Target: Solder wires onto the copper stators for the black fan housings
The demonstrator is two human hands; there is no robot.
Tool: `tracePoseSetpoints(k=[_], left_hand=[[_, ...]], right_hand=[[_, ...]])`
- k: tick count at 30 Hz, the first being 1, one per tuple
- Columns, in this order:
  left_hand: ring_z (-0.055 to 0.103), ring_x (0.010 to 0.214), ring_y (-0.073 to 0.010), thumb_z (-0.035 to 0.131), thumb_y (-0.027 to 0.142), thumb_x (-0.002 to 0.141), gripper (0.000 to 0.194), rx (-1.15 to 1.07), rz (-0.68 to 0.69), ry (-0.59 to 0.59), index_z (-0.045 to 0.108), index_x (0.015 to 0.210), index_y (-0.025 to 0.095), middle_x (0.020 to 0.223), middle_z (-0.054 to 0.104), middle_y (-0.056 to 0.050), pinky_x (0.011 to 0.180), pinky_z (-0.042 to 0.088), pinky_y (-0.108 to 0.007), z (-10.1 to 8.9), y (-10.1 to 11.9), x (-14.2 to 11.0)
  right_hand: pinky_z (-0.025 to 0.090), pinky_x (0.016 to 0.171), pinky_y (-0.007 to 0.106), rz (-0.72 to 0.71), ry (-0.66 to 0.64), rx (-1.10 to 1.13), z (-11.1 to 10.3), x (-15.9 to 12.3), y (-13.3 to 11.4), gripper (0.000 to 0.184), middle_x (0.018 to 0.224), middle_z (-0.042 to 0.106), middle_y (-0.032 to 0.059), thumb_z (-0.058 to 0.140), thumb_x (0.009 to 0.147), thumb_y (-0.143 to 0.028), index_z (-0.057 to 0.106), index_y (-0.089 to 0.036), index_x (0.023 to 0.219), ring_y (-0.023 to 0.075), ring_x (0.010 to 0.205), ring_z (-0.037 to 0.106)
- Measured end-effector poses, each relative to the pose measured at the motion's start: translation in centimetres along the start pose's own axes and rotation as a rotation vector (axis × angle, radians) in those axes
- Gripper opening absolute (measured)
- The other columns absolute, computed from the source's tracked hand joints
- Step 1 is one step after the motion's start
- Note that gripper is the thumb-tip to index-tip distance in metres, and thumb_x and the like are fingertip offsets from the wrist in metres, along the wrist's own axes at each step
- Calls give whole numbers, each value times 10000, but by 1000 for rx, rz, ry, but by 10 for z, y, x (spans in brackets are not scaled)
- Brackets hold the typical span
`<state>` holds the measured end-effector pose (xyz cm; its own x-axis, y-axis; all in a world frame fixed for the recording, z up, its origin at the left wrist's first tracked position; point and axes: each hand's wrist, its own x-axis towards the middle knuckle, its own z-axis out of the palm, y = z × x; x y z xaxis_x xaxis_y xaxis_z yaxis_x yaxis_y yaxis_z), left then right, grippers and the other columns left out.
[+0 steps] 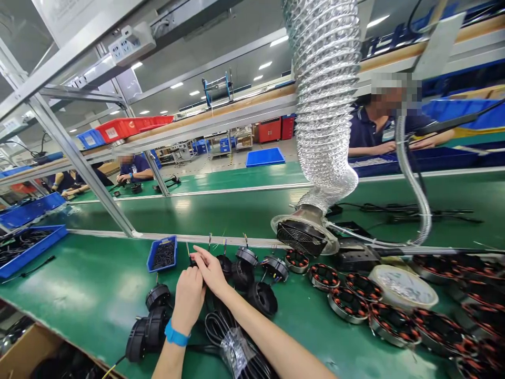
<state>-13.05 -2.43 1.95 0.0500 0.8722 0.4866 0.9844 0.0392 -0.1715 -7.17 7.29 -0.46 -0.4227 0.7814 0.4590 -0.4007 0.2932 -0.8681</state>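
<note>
My left hand (190, 295), with a blue band on the wrist, is closed around a black cable end (192, 261). Thin coloured wires (188, 248) stick up from it. Against it, my right hand (211, 269) pinches at the same end with its fingertips; the exact contact is partly hidden. Below both hands lies a bundle of black cable (221, 329) wrapped in clear plastic (235, 347). Black round motor parts (155, 323) sit left of my left wrist. More such parts (263, 299), some with silver rims and upright wires, stand right of my hands.
A small blue tray (149, 258) of black pieces stands beyond my hands. Copper-wound stator rings (349, 304) and a roll of clear tape (402, 287) fill the right. A fan on a silver duct (327, 95) hangs ahead. Co-workers (373, 126) sit across the bench.
</note>
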Motion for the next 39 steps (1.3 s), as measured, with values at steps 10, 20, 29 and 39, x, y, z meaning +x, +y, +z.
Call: tracePoseSetpoints(k=[10,20,29,39], left_hand=[[570,1060,-282,637,121,788,366,-188,-19,-31,600,1153,131,1141,623,-133,920,500,-429,-27,-3,-19],[647,948,-218,513,249,931,218,-5,-428,-419,702,867,163,989,697,-114,867,487,-337,-52,-124,60],[619,1018,-212,617,329,901,251,-53,-488,-583,630,1067,140,1117,640,-80,900,518,-434,28,-155,63],[659,924,-183,616,248,891,148,-224,-536,-397,694,934,130,953,716,-62,890,503,-374,31,-167,50]], right_hand=[[513,872,375,-43,-188,-111,2,-3,-7,288,960,727,73,542,924,-408,725,-208,1022,214,921,666],[468,795,315,-199,-318,-406,3,-7,-18,351,835,712,53,459,972,-373,718,-207,802,200,828,644],[438,768,332,-237,-253,-504,1,-9,-17,351,756,676,39,437,970,-341,683,-205,759,197,770,618],[453,761,335,-260,-198,-517,0,-10,-13,372,779,684,55,425,986,-387,708,-196,840,199,767,612]])
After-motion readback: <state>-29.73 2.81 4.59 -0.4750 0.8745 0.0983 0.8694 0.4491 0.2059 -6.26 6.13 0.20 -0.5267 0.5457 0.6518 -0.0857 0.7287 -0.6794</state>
